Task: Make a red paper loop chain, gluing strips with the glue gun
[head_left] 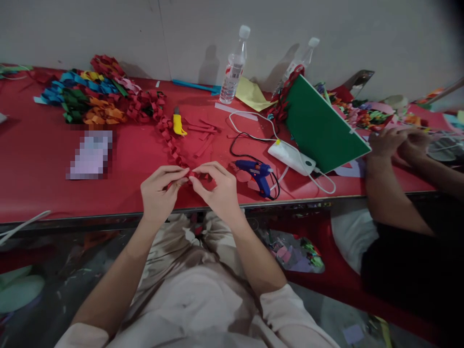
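Over the front of the red table, my left hand [161,190] and my right hand [217,187] meet with fingertips pinched on a red paper strip [191,175]. A red paper chain [171,145] runs from there up to a heap of colourful paper chains [97,94]. Loose red paper strips [205,133] lie just beyond my hands. Close to my right hand rests a blue glue gun [256,174] with a black cord. A yellow-handled cutter [178,123] lies by the chain. Part of the strip is hidden by my fingers.
A white power strip [292,157] with looping cables lies at the right, against a leaning green board [322,125]. Two water bottles, one nearer [233,70], stand towards the wall. A blurred phone-like object [91,154] lies left. A co-worker's hands [395,141] are at the far right.
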